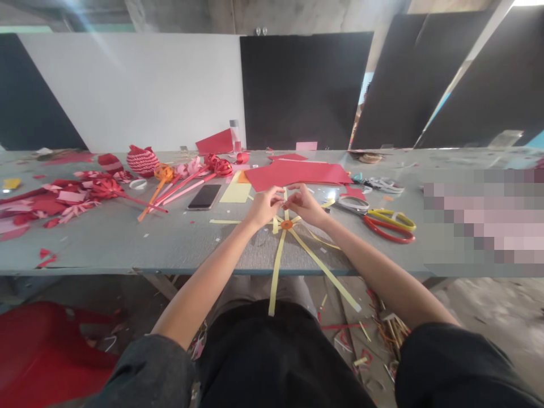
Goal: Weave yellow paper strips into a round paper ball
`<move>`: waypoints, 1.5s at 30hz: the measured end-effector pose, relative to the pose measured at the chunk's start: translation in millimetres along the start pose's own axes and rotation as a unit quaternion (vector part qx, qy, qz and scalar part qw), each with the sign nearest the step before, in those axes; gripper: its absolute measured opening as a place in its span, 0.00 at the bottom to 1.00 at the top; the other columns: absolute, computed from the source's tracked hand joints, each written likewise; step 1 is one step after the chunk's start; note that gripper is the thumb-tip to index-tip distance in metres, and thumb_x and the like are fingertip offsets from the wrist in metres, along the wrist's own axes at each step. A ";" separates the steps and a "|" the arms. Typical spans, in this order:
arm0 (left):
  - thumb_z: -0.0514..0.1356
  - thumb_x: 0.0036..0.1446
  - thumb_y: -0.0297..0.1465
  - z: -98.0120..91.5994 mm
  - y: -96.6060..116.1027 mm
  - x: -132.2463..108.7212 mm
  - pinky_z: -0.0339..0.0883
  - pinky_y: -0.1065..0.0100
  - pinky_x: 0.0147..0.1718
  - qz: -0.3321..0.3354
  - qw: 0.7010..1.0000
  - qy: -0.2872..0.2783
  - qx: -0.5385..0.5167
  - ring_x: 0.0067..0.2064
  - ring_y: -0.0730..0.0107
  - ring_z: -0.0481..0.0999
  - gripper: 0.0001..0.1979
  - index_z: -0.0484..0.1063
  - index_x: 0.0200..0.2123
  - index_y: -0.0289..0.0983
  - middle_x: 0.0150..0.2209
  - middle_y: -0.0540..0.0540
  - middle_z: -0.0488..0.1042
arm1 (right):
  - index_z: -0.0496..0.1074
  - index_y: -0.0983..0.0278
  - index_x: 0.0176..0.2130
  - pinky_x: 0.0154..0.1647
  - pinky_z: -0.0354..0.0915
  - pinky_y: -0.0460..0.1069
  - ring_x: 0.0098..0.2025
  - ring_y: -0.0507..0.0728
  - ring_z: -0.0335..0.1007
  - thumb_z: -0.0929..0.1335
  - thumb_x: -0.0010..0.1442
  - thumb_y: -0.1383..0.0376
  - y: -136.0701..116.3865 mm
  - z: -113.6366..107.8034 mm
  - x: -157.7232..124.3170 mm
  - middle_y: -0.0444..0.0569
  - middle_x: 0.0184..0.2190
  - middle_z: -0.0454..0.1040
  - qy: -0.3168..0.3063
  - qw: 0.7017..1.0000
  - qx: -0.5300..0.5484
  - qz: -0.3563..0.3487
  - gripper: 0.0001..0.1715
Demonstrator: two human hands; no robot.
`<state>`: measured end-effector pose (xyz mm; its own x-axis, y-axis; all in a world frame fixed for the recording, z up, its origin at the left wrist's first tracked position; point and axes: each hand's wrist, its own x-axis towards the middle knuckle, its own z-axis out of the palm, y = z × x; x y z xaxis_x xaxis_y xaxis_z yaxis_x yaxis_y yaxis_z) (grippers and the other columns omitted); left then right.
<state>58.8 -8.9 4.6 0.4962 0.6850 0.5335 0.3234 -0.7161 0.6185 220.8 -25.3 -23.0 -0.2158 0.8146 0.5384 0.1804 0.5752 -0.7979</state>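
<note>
A flower-like piece of pale yellow paper strips [277, 272] spreads from a round orange centre [287, 225] on the table. Two of its strips hang over the near edge, and a short one curls up beside the centre. Just beyond the centre, my left hand [267, 207] and my right hand [305, 204] meet with fingertips pinched almost together. Whatever sits between the fingertips is too small to make out; a yellow strip passes right by them.
Left of my hands lie a phone [204, 196], yellow paper [235, 190] and red paper flowers [104, 188]. Red sheets [297, 173] lie behind. To the right are scissors with red and yellow handles [389, 229]. A clear bottle [235, 136] stands at the back.
</note>
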 end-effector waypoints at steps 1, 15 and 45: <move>0.56 0.52 0.21 -0.1 0.3 -0.1 0.71 0.68 0.38 0.001 1.000 -0.003 0.001 0.36 0.69 0.78 0.12 0.67 0.41 0.35 0.34 0.44 0.78 | 0.52 0.59 0.42 0.35 0.65 0.51 0.30 0.53 0.69 0.67 0.53 0.60 0.5 0.1 0.2 0.39 0.25 0.66 0.001 1.000 -0.001 0.000 0.21; 0.60 0.49 0.28 2.3 -11.0 -1.9 0.69 0.69 0.34 0.003 0.999 0.005 0.033 0.33 0.68 0.77 0.16 0.68 0.43 0.37 0.30 0.47 0.77 | 0.57 0.61 0.48 0.34 0.63 0.50 0.30 0.53 0.68 0.66 0.49 0.68 -16.2 -1.1 -4.8 0.43 0.28 0.70 0.055 0.960 -0.268 -0.056 0.25; 0.56 0.55 0.30 0.6 -1.5 -2.6 0.67 0.71 0.36 0.048 0.990 0.120 0.055 0.39 0.70 0.76 0.10 0.70 0.41 0.38 0.36 0.47 0.78 | 0.69 0.65 0.29 0.22 0.55 0.45 0.21 0.46 0.56 0.72 0.41 0.52 -19.7 11.6 2.1 0.40 0.21 0.64 0.083 0.984 0.105 0.116 0.21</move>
<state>57.5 -9.8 1.9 0.3268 0.6159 0.7169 0.3767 -0.7806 0.4988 205.6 -35.8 -9.3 -0.0292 0.9329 0.3590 -0.0006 0.3591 -0.9333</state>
